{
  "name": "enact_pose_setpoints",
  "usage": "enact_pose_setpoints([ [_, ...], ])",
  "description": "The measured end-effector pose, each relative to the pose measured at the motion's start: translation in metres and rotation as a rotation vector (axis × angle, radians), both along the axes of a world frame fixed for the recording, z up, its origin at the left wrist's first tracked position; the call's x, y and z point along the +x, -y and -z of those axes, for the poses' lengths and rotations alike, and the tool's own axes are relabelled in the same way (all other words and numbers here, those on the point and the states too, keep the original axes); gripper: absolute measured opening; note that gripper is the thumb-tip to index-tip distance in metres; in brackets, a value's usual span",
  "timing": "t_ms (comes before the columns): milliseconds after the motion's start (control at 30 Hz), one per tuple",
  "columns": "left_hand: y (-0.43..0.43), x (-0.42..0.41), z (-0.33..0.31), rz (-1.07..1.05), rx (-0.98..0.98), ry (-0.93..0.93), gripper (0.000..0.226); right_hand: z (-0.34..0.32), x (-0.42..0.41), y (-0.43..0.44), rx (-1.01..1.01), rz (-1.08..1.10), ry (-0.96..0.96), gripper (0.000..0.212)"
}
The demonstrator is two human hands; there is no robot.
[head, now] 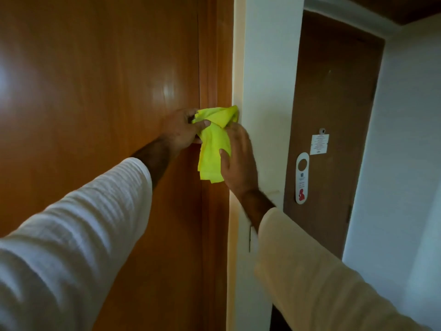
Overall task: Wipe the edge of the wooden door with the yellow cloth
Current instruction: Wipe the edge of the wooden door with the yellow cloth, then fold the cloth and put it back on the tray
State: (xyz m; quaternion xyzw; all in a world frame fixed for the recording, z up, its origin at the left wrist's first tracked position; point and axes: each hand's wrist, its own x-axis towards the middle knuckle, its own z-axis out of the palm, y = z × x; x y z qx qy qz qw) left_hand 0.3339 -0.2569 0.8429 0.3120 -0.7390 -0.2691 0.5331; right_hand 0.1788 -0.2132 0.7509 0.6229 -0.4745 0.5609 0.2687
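Note:
A glossy wooden door [100, 91] fills the left half of the head view; its vertical edge strip [214, 56] runs beside a cream frame. The yellow cloth [213, 144] hangs bunched in front of that edge at mid height. My left hand [180, 130] pinches the cloth's upper part between thumb and fingers. My right hand [238, 161] holds the cloth's right side and lower part, its thumb pressed on the fabric. Both hands' fingers are partly hidden behind the cloth.
A white wall [269, 91] stands right of the frame. Farther back is a darker brown door [334, 115] with a hanging door tag [301, 181] and a white notice [319, 144]. Another white wall [405, 139] lies at the far right.

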Motion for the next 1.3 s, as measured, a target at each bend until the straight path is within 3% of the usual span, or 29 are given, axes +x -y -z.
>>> enact_pose_setpoints([
  [100,-0.017,0.004,0.004,0.075,0.045,-0.096,0.028,0.0,-0.021,-0.02,-0.023,-0.103,0.182,0.072],
  [167,-0.03,0.005,0.005,0.09,0.073,-0.162,0.032,0.0,-0.032,-0.036,0.121,-0.22,0.355,0.076],
  [267,-0.05,0.002,0.01,0.129,0.127,-0.267,0.035,0.004,-0.044,-0.056,0.376,-0.459,0.563,0.055],
  [367,-0.071,-0.007,0.028,0.17,0.215,-0.406,0.025,0.009,-0.059,-0.074,0.436,-0.711,0.773,0.031],
  [500,-0.09,-0.03,0.071,0.22,0.308,-0.539,0.019,0.017,-0.089,-0.097,0.42,-0.843,0.927,0.03],
  [833,-0.114,-0.115,0.164,0.231,0.442,-0.443,0.011,0.083,-0.176,-0.148,0.471,-0.599,1.004,0.056],
  [1000,-0.131,-0.176,0.235,0.307,0.6,-0.366,0.014,0.144,-0.231,-0.189,0.527,-0.449,1.094,0.033],
  [1300,-0.155,-0.26,0.382,0.276,0.844,-0.2,0.029,0.3,-0.318,-0.251,0.687,-0.199,1.21,0.042],
])
